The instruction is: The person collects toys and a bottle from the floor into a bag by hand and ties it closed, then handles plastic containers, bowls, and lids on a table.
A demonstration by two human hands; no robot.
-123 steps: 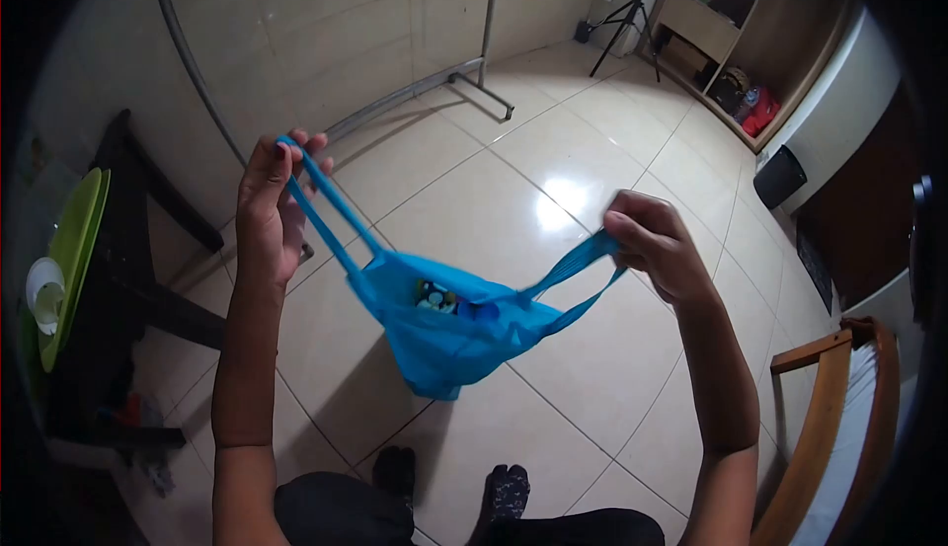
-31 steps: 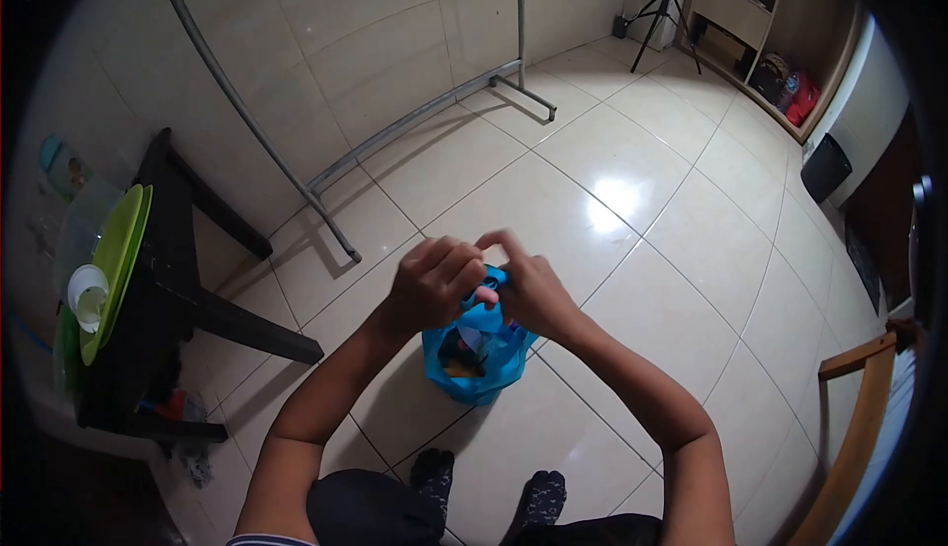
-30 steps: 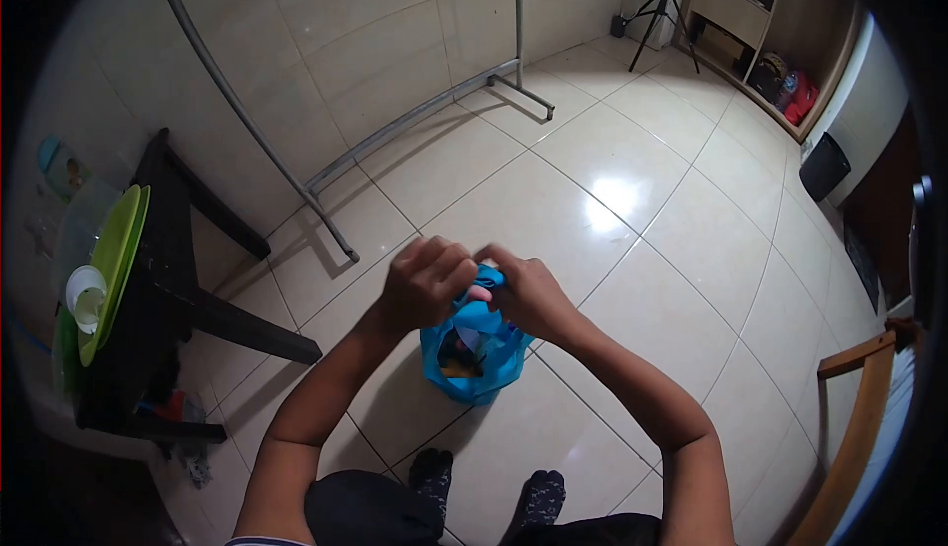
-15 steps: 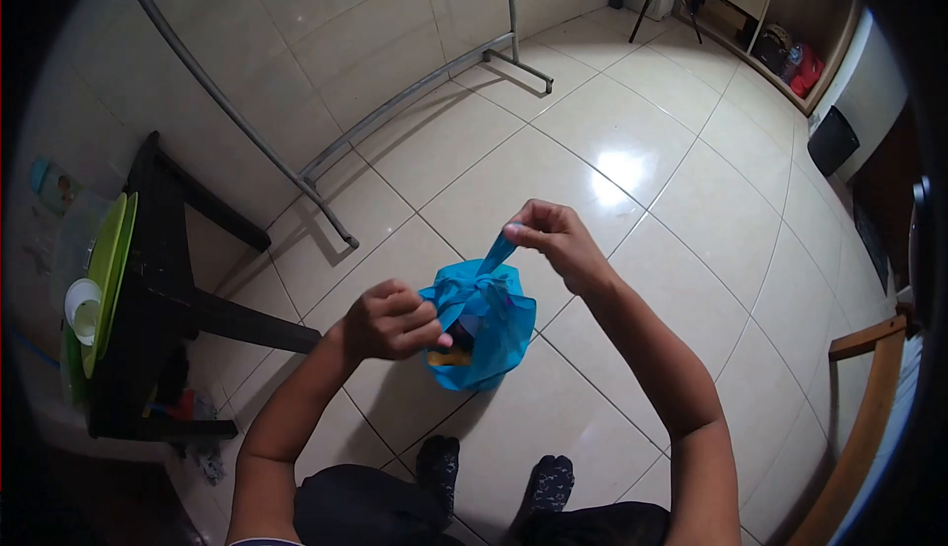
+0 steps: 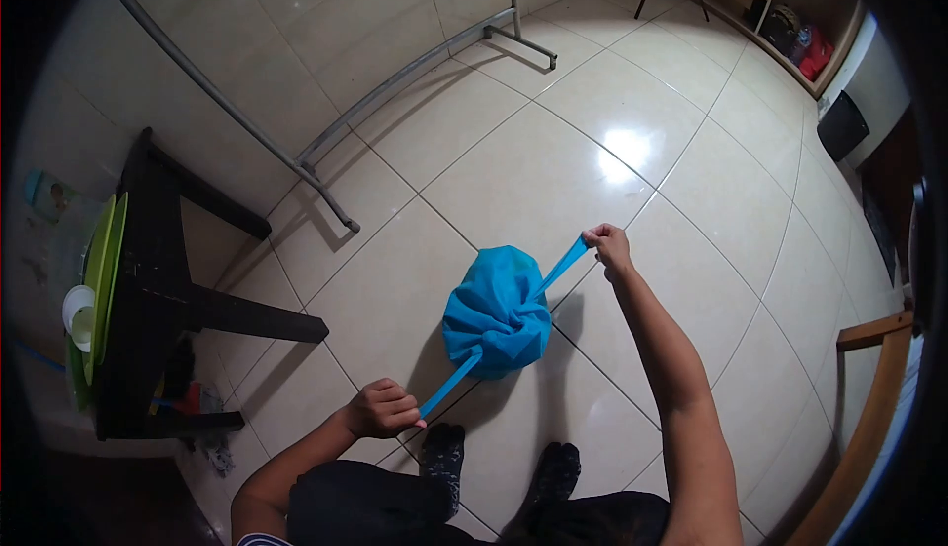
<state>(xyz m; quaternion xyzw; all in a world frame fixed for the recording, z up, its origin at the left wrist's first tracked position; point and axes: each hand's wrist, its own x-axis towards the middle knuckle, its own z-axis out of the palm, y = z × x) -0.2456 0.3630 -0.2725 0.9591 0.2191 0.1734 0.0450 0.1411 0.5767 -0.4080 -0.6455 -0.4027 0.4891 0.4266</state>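
Note:
A blue fabric bag hangs or rests just in front of my feet, its top twisted and gathered so that its contents are hidden. My left hand is closed around one handle, which runs taut from the bag down to the left. The other handle is pinched in my right hand, stretched up and to the right. I cannot tell whether the bag's base touches the floor.
A black table with green plates and a white cup stands at left. Behind it is a metal rack. A wooden frame lies at right, and a shelf is at the far right.
My hands have moved apart, the left one down and the right one outward. Both handles are now pulled taut, and the bag's opening has twisted closed over the things inside.

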